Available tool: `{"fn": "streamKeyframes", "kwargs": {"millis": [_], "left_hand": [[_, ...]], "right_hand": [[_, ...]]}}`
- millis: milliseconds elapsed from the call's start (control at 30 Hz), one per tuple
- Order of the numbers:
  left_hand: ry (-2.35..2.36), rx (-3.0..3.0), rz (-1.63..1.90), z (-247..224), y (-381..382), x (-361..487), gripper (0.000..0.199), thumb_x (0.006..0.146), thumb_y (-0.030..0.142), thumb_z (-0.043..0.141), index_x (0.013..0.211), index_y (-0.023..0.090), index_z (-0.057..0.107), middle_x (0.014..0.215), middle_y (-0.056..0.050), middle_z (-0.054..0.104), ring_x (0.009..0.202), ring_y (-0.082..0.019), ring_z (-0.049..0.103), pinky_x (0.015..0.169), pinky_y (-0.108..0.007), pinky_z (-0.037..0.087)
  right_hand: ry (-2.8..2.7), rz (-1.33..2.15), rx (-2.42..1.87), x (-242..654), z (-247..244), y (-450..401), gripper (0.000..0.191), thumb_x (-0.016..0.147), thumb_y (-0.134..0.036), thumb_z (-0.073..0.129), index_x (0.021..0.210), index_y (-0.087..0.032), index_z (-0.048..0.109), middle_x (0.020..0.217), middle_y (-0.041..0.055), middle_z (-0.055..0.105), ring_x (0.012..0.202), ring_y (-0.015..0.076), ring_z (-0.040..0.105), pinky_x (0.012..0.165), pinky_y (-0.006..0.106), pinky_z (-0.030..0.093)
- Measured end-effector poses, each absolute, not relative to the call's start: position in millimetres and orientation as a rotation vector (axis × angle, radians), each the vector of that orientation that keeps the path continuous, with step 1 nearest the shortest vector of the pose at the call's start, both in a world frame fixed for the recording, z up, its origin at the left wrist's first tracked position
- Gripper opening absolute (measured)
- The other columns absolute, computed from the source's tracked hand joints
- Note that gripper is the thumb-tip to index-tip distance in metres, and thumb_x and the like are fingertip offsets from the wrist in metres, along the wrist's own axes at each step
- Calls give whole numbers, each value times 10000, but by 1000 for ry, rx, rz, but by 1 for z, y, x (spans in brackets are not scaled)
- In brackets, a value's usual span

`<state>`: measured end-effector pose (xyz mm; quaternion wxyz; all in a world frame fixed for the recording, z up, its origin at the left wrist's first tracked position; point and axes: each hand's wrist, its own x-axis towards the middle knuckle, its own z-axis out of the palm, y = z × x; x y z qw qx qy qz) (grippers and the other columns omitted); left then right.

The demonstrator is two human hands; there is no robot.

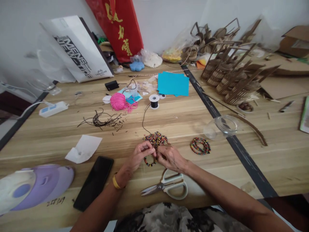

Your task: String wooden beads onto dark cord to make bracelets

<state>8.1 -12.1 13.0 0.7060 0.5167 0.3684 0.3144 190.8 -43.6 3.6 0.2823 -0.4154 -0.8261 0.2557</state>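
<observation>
Colourful small beads lie in a loose pile point(156, 138) just beyond my hands. A strand of beads point(150, 163) curves below my fingertips. My left hand point(142, 154) pinches at one end of that strand, thumb and forefinger together. Close against it, my right hand point(171, 157) has its fingers bent and pressed together; what they hold is too small to make out. A black cord runs from the bead pile to a white spool point(154, 102). Finished-looking coiled bead strings point(200, 146) rest to the right. White-handled scissors point(166, 186) lie open near my body.
A black phone point(93, 183) and a white paper point(84, 149) lie left, by a purple-white device point(45, 187). Farther back are cut black cords point(102, 119), pink yarn point(118, 101) and blue sheets point(173, 83). A clear tape roll point(226, 125) and small woven baskets point(229, 77) stand right.
</observation>
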Motion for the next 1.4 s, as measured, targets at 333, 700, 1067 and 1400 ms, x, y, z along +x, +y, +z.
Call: {"fn": "streamKeyframes", "kwargs": {"millis": [333,700,1067,1400], "left_hand": [[877,1105,733,9,-12,9,262,772,390,663,793,135,607,823,-35,632,783,-144,561,756,-257,440],[878,1196,541,15,-13,9,369,632,389,776,811,124,592,744,-10,595,692,-115,544,670,-228,436],[896,1370,487,14,-12,9,247,673,328,685,685,135,530,602,23,497,584,-90,448,550,-199,343],[878,1321,491,12,-11,8,264,648,327,728,704,127,566,617,19,522,581,-83,455,554,-195,357]], "right_hand": [[-2166,674,-979,197,1,-42,153,827,-103,453,700,-180,490,653,-6,514,579,118,453,573,226,322],[-2112,696,-940,198,-1,-43,143,852,-118,469,724,-176,495,672,-5,508,592,112,457,569,215,326],[-2185,631,-924,195,-4,-43,137,863,-152,462,731,-177,493,680,3,517,623,121,475,592,226,330],[-2148,649,-931,196,-3,-44,136,845,-137,468,718,-175,498,660,-3,509,593,114,459,573,224,327]]}}
